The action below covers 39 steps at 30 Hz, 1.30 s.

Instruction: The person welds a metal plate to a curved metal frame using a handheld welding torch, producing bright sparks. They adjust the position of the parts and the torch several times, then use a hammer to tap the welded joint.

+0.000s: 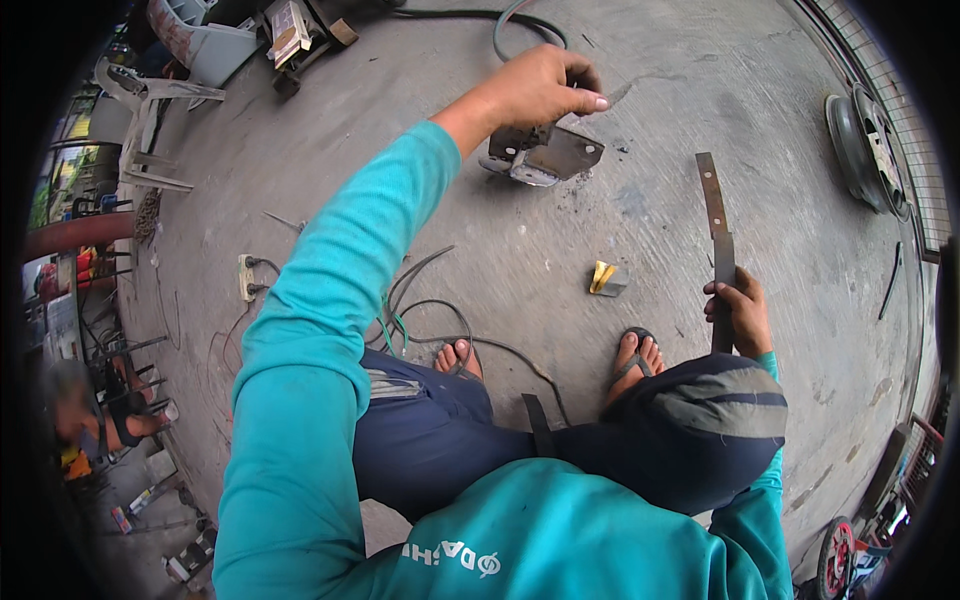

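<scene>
My left hand [535, 88] reaches out over a bent metal bracket [565, 155] with holes in its dark plates. Its fingers curl at the bracket's upper part, where the hand hides the exact grip. To the right, my right hand [740, 312] is closed round the lower part of a long flat metal bar [712, 200]. This bar points away from me; its far half is rusty brown with holes, its near half darker grey. Between the bar and my feet, a small yellow and grey piece [607, 279] lies on the concrete floor.
Black cables [470, 335] loop around my left foot, and a power outlet block [247, 278] lies farther left. A plastic chair [140, 120] and a white tub [205, 45] stand at the far left. A wheel rim [862, 150] leans at the right. Another person [115, 415] is at the left edge.
</scene>
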Each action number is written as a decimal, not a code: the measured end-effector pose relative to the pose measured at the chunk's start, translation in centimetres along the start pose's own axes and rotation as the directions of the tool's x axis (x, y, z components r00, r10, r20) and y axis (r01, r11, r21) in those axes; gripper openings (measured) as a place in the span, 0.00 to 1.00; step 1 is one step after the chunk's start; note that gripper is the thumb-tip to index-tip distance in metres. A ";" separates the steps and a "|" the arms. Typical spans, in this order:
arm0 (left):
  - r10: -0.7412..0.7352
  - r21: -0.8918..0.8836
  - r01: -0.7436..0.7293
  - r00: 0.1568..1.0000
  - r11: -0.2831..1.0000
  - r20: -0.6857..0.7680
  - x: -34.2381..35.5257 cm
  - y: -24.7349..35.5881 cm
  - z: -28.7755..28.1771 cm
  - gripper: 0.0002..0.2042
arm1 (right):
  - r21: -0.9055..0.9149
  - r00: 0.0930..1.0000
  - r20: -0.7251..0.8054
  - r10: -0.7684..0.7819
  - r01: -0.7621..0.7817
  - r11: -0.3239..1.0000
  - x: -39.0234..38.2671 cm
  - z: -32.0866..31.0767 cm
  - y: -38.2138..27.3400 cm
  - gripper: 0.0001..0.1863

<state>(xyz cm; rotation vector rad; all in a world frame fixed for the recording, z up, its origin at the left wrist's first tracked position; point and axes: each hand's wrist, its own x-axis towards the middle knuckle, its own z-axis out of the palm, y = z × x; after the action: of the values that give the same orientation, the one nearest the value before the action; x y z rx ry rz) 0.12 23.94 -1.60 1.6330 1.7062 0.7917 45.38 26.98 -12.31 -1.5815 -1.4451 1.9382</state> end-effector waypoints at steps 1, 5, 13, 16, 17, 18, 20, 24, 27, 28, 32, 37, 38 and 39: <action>-0.038 -0.036 0.037 0.998 0.999 -0.046 0.6 -0.1 0.1 0.14 | -0.021 0.998 0.037 -0.042 0.043 0.999 0.7 -1.6 -0.5 0.22; -0.175 -0.132 0.146 0.954 0.981 -0.243 2.0 -1.4 -0.6 0.14 | 0.088 0.984 0.041 -0.174 0.170 0.981 0.7 -3.4 -5.9 0.34; -0.228 -0.225 0.132 0.844 0.965 -0.486 0.7 -3.0 0.3 0.11 | 0.532 0.604 0.061 -0.795 0.654 0.538 2.9 -10.5 -10.5 0.55; -0.292 -0.264 0.154 0.713 0.952 -0.637 0.8 -4.1 0.7 0.11 | -0.123 0.782 -0.304 -0.543 0.534 0.837 3.6 -9.9 -12.6 0.27; -0.324 -0.333 0.117 0.657 0.936 -0.680 1.3 -5.4 0.6 0.09 | -0.298 0.731 -0.383 -0.564 0.480 0.825 4.6 -9.9 -12.6 0.25; -0.358 -0.396 0.073 0.598 0.915 -0.717 1.5 -6.6 0.6 0.09 | -0.460 0.666 -0.449 -0.596 0.399 0.793 5.8 -10.2 -12.4 0.23; -0.351 -0.479 -0.036 0.633 0.877 -0.690 1.0 -7.9 0.8 0.10 | -0.522 0.661 -0.402 -0.633 0.403 0.752 7.4 -12.0 -12.2 0.23; -0.278 -0.357 0.045 0.722 0.933 -0.634 -0.8 -7.3 1.3 0.16 | -0.595 0.463 -0.516 -0.721 0.412 0.690 9.0 -11.6 -12.9 0.19; -0.342 -0.152 0.317 0.720 0.936 -0.604 -1.7 -4.5 1.6 0.22 | -0.548 0.443 -0.390 -0.807 0.593 0.590 10.7 -14.1 -11.6 0.16; -0.372 -0.067 0.423 0.700 0.904 -0.609 -1.9 -3.5 1.4 0.24 | -0.548 0.406 -0.395 -0.824 0.616 0.566 11.2 -14.1 -11.5 0.12; -0.218 0.051 0.399 0.597 0.916 -0.772 -1.4 -3.4 1.4 0.17 | -0.216 0.463 -0.472 -0.750 0.764 0.608 10.7 -8.2 -12.9 0.14; -0.316 -0.197 0.274 0.510 0.941 -0.800 -0.5 -7.3 -0.1 0.17 | -0.178 0.479 -0.412 -0.775 0.792 0.584 12.4 -8.3 -12.3 0.14; -0.337 -0.238 0.251 0.506 0.938 -0.794 -0.4 -7.5 -0.4 0.17 | -0.149 0.492 -0.392 -0.778 0.800 0.581 12.5 -8.2 -12.2 0.14; -0.373 -0.285 0.244 0.520 0.927 -0.768 -0.6 -7.7 -0.4 0.16 | -0.151 0.490 -0.376 -0.787 0.805 0.574 12.4 -8.2 -12.2 0.15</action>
<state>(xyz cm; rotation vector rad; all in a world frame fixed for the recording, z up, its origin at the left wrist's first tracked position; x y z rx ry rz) -4.89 22.98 -7.35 0.7917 2.3914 1.5994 43.14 45.81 -9.31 -0.8923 -1.5220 0.9924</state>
